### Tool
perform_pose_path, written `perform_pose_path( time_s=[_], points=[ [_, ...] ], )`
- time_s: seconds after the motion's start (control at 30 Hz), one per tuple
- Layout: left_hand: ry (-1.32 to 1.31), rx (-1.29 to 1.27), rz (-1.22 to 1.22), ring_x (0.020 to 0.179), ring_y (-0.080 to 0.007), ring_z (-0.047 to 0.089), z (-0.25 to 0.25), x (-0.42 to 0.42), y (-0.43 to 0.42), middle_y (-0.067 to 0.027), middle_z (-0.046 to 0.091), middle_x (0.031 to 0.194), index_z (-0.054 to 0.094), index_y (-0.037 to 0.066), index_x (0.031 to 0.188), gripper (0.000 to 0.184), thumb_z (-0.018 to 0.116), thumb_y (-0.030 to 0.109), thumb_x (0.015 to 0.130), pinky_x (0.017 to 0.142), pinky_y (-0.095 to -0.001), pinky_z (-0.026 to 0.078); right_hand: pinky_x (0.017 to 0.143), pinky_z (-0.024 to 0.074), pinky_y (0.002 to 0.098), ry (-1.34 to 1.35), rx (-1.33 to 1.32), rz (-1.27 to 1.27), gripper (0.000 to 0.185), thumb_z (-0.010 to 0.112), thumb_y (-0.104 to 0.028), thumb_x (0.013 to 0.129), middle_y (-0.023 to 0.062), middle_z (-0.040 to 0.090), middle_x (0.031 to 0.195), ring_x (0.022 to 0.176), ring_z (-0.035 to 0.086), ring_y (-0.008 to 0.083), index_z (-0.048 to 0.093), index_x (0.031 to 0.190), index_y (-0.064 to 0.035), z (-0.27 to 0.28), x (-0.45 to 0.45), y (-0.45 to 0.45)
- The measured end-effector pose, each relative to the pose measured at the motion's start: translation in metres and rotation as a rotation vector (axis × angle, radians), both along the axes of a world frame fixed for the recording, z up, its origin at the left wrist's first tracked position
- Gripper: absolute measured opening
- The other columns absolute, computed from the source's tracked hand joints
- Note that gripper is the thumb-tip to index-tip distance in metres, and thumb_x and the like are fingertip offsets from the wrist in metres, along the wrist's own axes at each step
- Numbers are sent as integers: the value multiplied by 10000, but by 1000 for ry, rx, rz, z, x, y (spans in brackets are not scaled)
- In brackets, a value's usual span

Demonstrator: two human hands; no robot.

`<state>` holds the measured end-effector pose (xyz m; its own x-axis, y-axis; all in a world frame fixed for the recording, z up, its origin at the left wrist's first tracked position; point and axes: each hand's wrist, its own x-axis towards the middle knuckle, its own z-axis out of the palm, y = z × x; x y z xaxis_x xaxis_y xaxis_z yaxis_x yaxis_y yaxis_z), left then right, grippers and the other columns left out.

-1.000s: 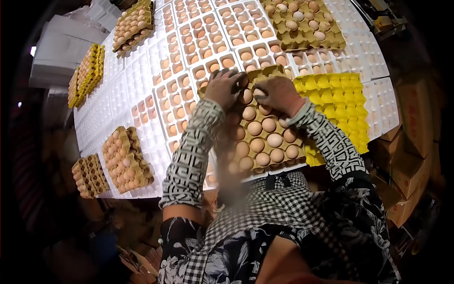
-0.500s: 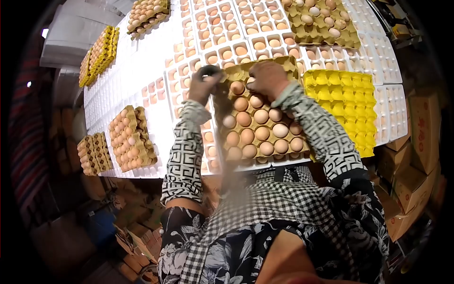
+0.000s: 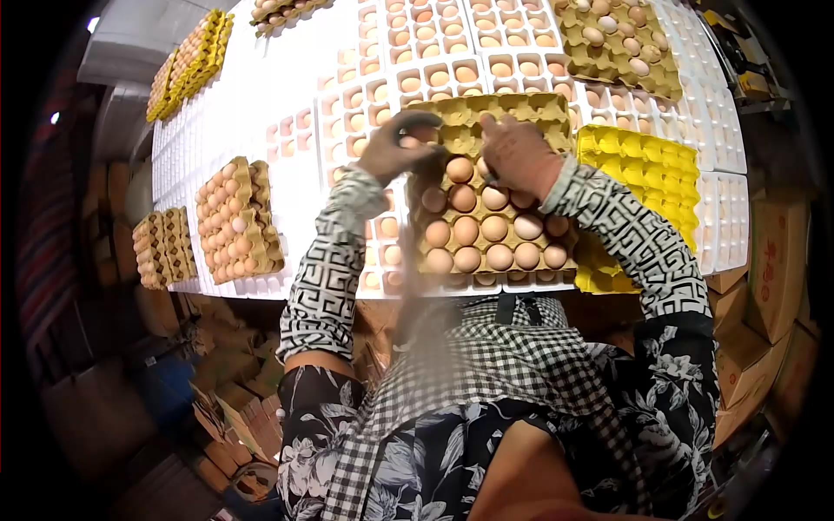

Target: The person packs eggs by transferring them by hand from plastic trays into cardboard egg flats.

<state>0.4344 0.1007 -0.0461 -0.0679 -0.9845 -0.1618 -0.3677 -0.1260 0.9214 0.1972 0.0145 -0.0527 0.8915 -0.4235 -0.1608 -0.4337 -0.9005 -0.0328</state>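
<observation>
A brown pulp tray point(image 3: 508, 106) lies in front of me, with rows of eggs in its nearer part and bare cups along its far side. At its left edge my left hand point(image 3: 398, 149) is curled around an egg point(image 3: 419, 136), thumb and fingers on either side of it. My right hand point(image 3: 519, 154) is over the middle of the tray with its fingers bent down near an egg point(image 3: 482, 167); whether it grips that egg is hidden. White foam trays point(image 3: 478, 54) with eggs in their cells lie beneath and beyond the brown tray.
An empty yellow tray point(image 3: 638, 165) lies to the right. Another brown tray with eggs point(image 3: 665, 82) is at the back right. Stacked egg trays point(image 3: 234, 221) stand on the left, with a yellow stack point(image 3: 191, 65) farther back. Cardboard boxes point(image 3: 773, 269) are at the right.
The view has shifted. My left hand has come from the tray's left edge to around an egg, and my right hand has moved slightly off the far rows. More far cups of the tray are bare.
</observation>
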Motion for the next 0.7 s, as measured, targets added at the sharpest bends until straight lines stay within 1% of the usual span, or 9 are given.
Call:
perform_pose_path(
  time_s=[0.03, 0.1, 0.17, 0.23, 0.3, 0.43, 0.5, 0.63, 0.7],
  points=[
    [-406, -240, -171, 807, -219, 670, -7, -11, -4, -141, 638, 1067, 667, 85, 1086, 308, 715, 205, 807, 686, -345, 547, 753, 541, 377, 2, 97, 5, 347, 801, -353, 676, 130, 564, 1248, 956, 621, 264, 737, 924, -119, 9, -3, -4],
    [-1121, -79, -380, 863, -268, 690, 9, -49, -5, -161, 646, 1088, 689, 123, 989, 231, 714, 219, 781, 706, -369, 557, 762, 525, 367, -465, 450, -205, 405, 789, -336, 734, 127, 605, 1200, 878, 660, 246, 720, 997, -35, 7, -31, -7],
    [-1124, 8, -576, 909, -303, 684, -8, -45, -19, -161, 617, 1186, 691, 144, 936, 234, 728, 257, 734, 723, -395, 563, 778, 496, 280, -749, 1470, -538, 371, 733, -229, 823, 58, 602, 1109, 876, 595, 160, 650, 1113, -14, 5, -59, -18],
    [-1098, -5, -527, 911, -285, 684, 1, -50, -12, -138, 599, 1224, 693, 147, 948, 276, 738, 300, 722, 744, -385, 560, 783, 563, 392, -1255, 1946, -484, 299, 580, -254, 966, 86, 587, 1068, 1008, 591, 243, 543, 1206, -80, 21, -63, 27],
    [-1014, -86, -379, 915, -279, 680, 12, -38, 4, -118, 591, 1240, 703, 155, 990, 317, 742, 334, 731, 773, -381, 556, 717, 588, 410, -1263, 2271, -687, 333, 485, -335, 1015, 90, 597, 1037, 990, 604, 259, 542, 1173, -47, 17, -57, 24],
    [-335, -337, 370, 1025, -296, 612, -29, 45, 93, -151, 598, 1146, 695, 62, 1097, 411, 776, 292, 766, 835, -400, 512, 509, 467, 274, -1451, 1903, -1203, 374, 484, -372, 999, 64, 608, 877, 677, 566, 157, 571, 1113, -27, 61, 5, 100],
    [-406, -239, 717, 946, -308, 649, -42, 105, 149, -148, 660, 1107, 684, 33, 1122, 458, 762, 309, 766, 885, -388, 496, 463, 368, 217, -1032, 1810, -1118, 371, 545, -361, 979, 11, 566, 750, 561, 470, 90, 625, 1061, -8, 26, 17, 111],
    [-565, 100, 753, 986, -311, 633, -36, 212, 197, -152, 690, 931, 680, 26, 1109, 460, 757, 321, 765, 886, -405, 498, 570, 440, 275, -754, 1459, -762, 451, 693, -331, 878, 9, 573, 769, 693, 540, 89, 652, 1130, 41, 36, 150, 131],
    [-930, 36, 517, 1062, -335, 608, -66, 242, 202, -188, 638, 1117, 641, 80, 1140, 459, 746, 336, 773, 860, -428, 531, 678, 481, 317, -889, 1152, -582, 461, 713, -338, 846, 55, 610, 823, 787, 588, 157, 659, 1149, 5, -2, 231, 138]
  ],
)
